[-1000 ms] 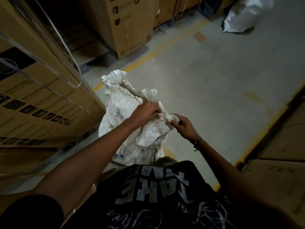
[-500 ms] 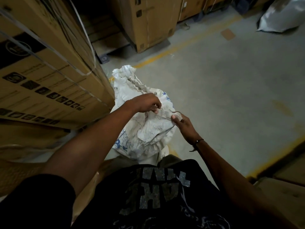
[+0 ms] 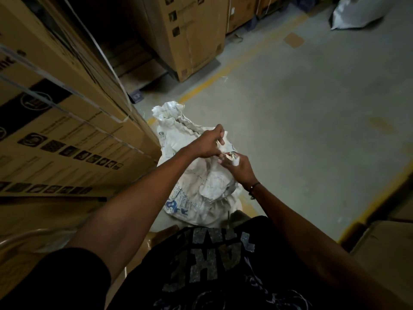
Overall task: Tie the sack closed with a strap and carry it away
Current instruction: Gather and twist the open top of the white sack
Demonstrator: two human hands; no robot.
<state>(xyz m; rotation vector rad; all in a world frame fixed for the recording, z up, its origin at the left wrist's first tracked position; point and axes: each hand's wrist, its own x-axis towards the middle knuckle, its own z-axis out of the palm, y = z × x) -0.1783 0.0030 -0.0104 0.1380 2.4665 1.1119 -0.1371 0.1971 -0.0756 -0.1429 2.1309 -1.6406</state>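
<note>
A crumpled white woven sack (image 3: 196, 189) with blue print stands on the floor just in front of me, against a big carton. Its mouth is bunched together, with a ruffled flap (image 3: 169, 113) sticking up at the far side. My left hand (image 3: 210, 142) grips the gathered top of the sack from above. My right hand (image 3: 239, 167) holds a bunched corner of the sack mouth just beside it, the two hands almost touching. I cannot make out a strap between the fingers.
Tall strapped cardboard cartons (image 3: 67, 121) stand close on the left, and more cartons (image 3: 190, 34) on pallets at the back. A second white sack (image 3: 357, 12) lies far right. Another carton (image 3: 384, 249) sits at my right. Grey floor with yellow lines (image 3: 223, 74) spreads ahead.
My hands have drawn closer together over the sack mouth, gathering it tighter. My head has shifted, so the sack sits a little more to the right.
</note>
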